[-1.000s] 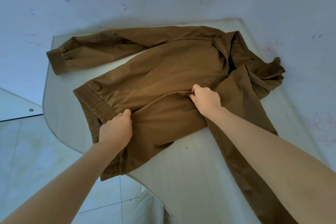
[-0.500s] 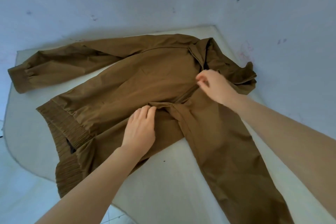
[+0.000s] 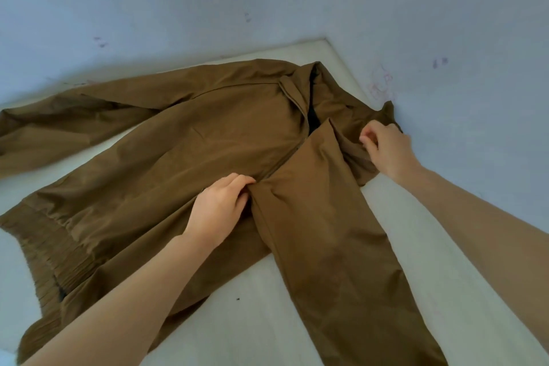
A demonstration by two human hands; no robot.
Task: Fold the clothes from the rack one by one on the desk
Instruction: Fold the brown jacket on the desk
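A brown zip-front fabric jacket [image 3: 208, 140] lies spread on the pale desk [image 3: 297, 321]. The left hand [image 3: 218, 211] bunches cloth beside its zip; the right hand [image 3: 386, 148], fingers curled, seems to pinch fabric near its collar. Uneven pulling could skew the front panel.

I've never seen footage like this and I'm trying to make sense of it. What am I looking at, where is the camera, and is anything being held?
There is no machine here: these are a person's two bare hands, filmed by a wide-angle camera worn on their head, looking forward and down. A brown jacket lies spread on a pale desk set in a corner between bluish walls. The left hand rests on the fabric near the zip, fingers bent into it. The right hand is by the crumpled shoulder near the collar, fingers curled; whether it pinches cloth is unclear.
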